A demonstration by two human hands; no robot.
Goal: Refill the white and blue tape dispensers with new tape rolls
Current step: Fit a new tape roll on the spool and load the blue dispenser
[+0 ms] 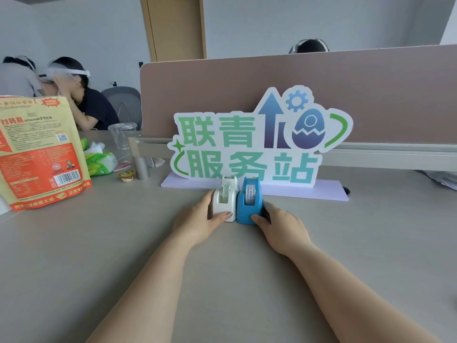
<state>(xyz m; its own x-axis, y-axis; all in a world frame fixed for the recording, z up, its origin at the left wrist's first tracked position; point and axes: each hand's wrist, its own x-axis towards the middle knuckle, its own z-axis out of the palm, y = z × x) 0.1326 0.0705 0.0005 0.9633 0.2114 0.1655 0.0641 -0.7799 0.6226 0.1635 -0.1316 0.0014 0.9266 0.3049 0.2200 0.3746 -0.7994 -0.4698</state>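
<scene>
A white tape dispenser (223, 199) and a blue tape dispenser (248, 201) stand side by side, touching, on the grey desk (123, 243) in front of a sign. Each carries a tape roll in its top slot. My left hand (197, 219) grips the white dispenser from its left side, thumb across the near end. My right hand (279, 224) grips the blue one from its right side, thumb on the near end.
A standing sign (259, 142) on a lilac base is right behind the dispensers, backed by a brown partition (247, 82). At left are an orange snack bag (37, 154), a green tissue pack (101, 162), a clear cup (122, 136), a grey cylinder (142, 168) and a small jelly cup (126, 175). People sit at far left and behind the partition.
</scene>
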